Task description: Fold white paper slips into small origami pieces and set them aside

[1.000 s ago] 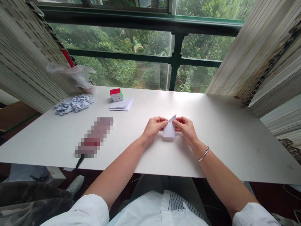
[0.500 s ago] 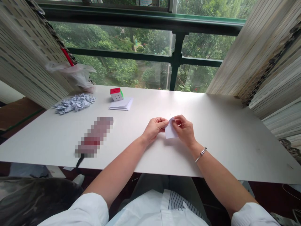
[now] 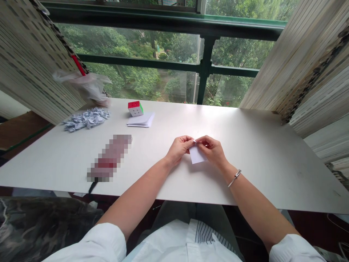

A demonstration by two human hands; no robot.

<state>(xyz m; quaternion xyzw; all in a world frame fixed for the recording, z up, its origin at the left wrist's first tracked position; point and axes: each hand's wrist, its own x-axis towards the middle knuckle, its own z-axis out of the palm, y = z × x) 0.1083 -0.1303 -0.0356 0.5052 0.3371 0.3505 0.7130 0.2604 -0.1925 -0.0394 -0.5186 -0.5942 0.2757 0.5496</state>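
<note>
A small piece of white paper (image 3: 197,155) is held between my two hands above the white table (image 3: 174,182). My left hand (image 3: 178,150) pinches its upper left edge between thumb and fingers. Opposite it, my right hand (image 3: 213,150) grips the upper right part, with the thumb and index fingertips close to those of the left. The paper's top edge looks folded where the fingertips meet, though they partly hide it. Its lower part hangs flat and uncovered below the fingers.
At the back left, a puzzle cube (image 3: 135,108) rests by a stack of folded white paper (image 3: 141,120). A pile of folded paper pieces (image 3: 86,119) lies farther left. Nearer me is a blurred-out oblong object (image 3: 110,158). A plastic bag (image 3: 89,85) stands by the curtain.
My right fingertips have moved left, closer to my left fingertips along the paper's top edge. The paper's lower part has shifted slightly down.
</note>
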